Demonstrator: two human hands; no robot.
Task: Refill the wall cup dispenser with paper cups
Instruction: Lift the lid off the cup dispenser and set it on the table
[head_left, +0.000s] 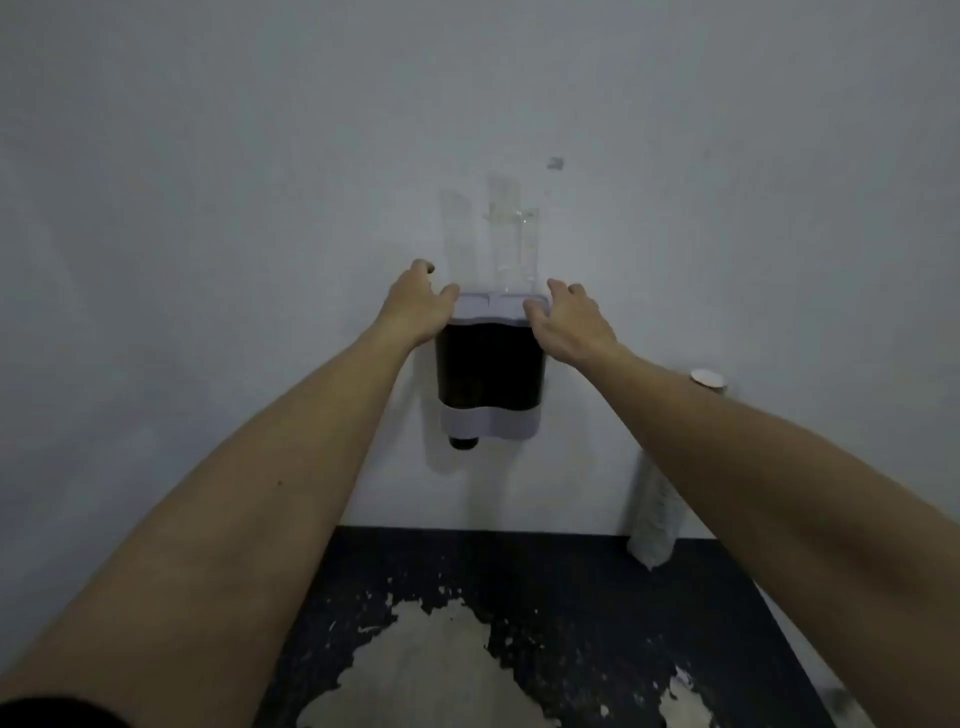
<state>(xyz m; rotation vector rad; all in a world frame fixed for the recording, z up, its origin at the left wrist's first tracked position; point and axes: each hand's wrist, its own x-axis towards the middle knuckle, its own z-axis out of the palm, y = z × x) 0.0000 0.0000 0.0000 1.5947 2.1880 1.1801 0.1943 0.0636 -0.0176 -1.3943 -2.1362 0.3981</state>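
— Two hands at the lid: left hand (415, 301) and right hand (569, 325) rest loose-fingered on the corners of the wall dispenser (491, 364), clasping nothing.
— Handling?
— Probably light, brittle plastic; lift by the lid edges. Sleeved paper cups (655, 512) lean lower right.

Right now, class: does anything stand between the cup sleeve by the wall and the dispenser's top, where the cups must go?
Yes. The dispenser has its pale lid on top, and the left hand and right hand both touch its ends. The sleeve of paper cups leans against the wall, lower right; the right forearm crosses in front of it.
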